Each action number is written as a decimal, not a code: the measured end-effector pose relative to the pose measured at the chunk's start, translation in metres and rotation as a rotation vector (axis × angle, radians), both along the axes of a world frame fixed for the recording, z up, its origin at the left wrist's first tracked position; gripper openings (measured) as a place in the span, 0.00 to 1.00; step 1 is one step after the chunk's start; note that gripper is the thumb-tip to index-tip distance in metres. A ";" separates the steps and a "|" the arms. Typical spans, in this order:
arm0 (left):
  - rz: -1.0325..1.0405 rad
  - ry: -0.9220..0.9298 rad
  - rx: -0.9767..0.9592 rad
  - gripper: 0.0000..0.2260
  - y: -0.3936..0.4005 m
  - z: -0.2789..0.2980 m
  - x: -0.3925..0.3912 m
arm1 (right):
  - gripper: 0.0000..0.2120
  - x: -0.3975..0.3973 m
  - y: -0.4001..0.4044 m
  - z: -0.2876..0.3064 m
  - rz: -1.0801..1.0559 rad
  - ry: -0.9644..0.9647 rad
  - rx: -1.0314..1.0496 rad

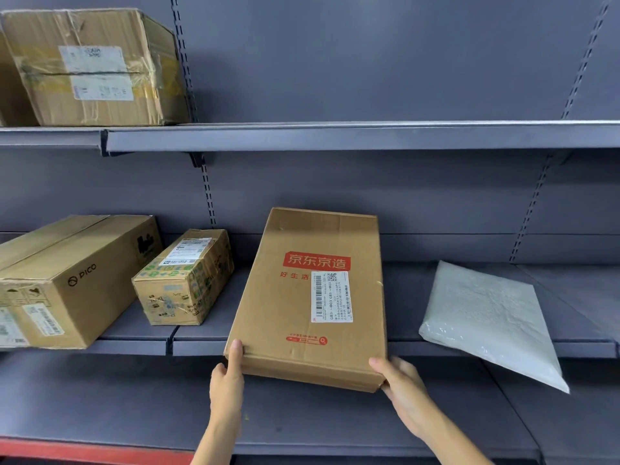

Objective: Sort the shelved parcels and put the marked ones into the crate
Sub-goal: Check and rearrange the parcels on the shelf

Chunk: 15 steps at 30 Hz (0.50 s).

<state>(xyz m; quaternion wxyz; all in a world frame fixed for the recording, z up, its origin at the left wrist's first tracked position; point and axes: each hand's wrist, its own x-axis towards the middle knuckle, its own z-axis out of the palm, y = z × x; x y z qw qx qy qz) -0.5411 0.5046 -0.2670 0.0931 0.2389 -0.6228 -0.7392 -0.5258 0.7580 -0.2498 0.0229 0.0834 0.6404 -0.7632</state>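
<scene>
A flat brown cardboard parcel (312, 297) with a red printed logo and a white shipping label lies lengthwise on the middle shelf (201, 344), its near end sticking out past the shelf's front edge. My left hand (228, 377) grips its near left corner, thumb on top. My right hand (399, 380) holds the near right corner, fingers under it. No crate is in view.
On the same shelf, a large PICO carton (73, 280) and a small taped box (184, 276) stand to the left, and a grey poly mailer (489, 320) overhangs the edge at right. A taped carton (94, 68) sits on the upper shelf, left. A lower shelf (302, 424) runs beneath.
</scene>
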 end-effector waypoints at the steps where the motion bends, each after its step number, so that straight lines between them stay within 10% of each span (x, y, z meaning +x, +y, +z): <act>1: 0.027 -0.006 0.033 0.40 0.004 -0.002 0.000 | 0.05 0.001 -0.003 -0.002 0.003 0.014 -0.008; 6: -0.100 0.047 0.099 0.33 0.041 -0.014 0.009 | 0.28 0.007 -0.027 -0.012 0.062 0.038 -0.056; 15: -0.322 0.064 0.369 0.41 0.066 -0.024 0.023 | 0.34 0.007 -0.056 -0.038 0.115 0.045 -0.133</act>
